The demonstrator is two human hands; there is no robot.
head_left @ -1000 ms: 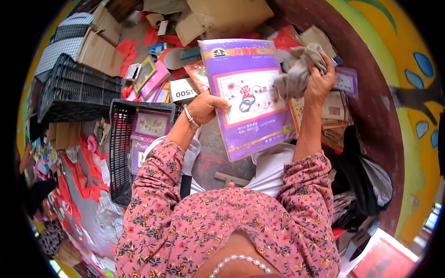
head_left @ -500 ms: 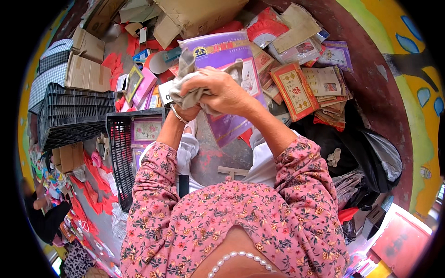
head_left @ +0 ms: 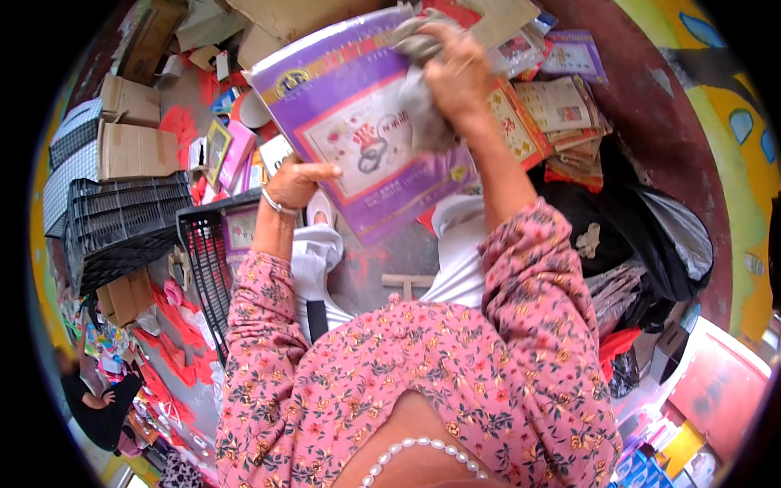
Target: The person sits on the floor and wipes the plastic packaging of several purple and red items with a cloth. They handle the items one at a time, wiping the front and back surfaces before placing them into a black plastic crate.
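The right hand (head_left: 457,61) is raised in front of her, fingers bunched around a crumpled grey cloth (head_left: 423,106) and pressing it flat against the face of a large purple packet (head_left: 358,138). The cloth hangs down from the fist over the packet's upper right part. The left hand (head_left: 297,180) holds that same packet by its lower left edge, thumb lying across the front, the other fingers hidden behind it, a thin bangle at the wrist. The packet is tilted, its top corner pointing up and to the far left, held in the air above her lap.

Both arms are in a pink flowered sleeve (head_left: 529,309). Just left of her left forearm stands a black wire basket (head_left: 207,260) with a picture card inside it, and further left lies a stack of dark plastic crates (head_left: 122,228). Beyond those sit brown cardboard boxes (head_left: 134,150). To the right of the packet, on the far side, flat printed packets (head_left: 561,106) are heaped, and nearer on the right there is a black bag (head_left: 643,236). Red paper scraps (head_left: 171,350) are strewn on the ground at the near left.
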